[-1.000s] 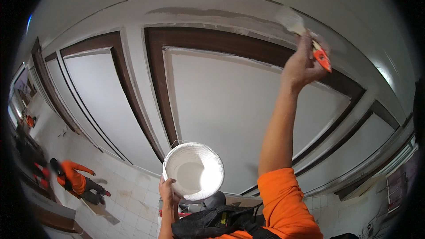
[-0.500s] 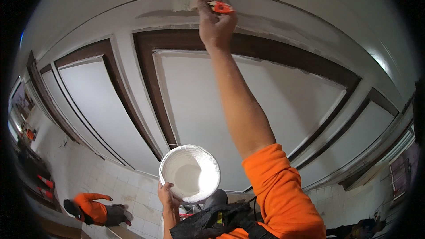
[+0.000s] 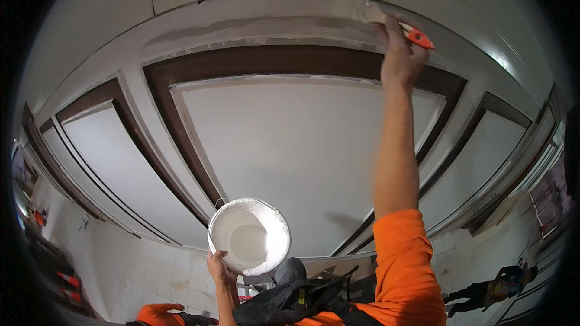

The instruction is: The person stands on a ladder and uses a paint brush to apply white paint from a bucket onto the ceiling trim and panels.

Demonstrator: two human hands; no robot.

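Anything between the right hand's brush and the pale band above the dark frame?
Nothing visible: the right hand holds the brush up at the pale band; the bucket in the left hand is well below.

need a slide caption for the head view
Right hand holding a brush at the wall above a brown frame; left hand holding a white bucket.

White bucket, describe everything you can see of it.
The white bucket is round and looks like plastic, its inner wall thickly coated and streaked with white. A smooth, pale off-white layer lies at the bottom; a glare washes out the right side. A thin wire handle shows at the upper-left rim. Its open mouth faces the camera. The left hand grips its lower-left edge, in front of the panelled wall.
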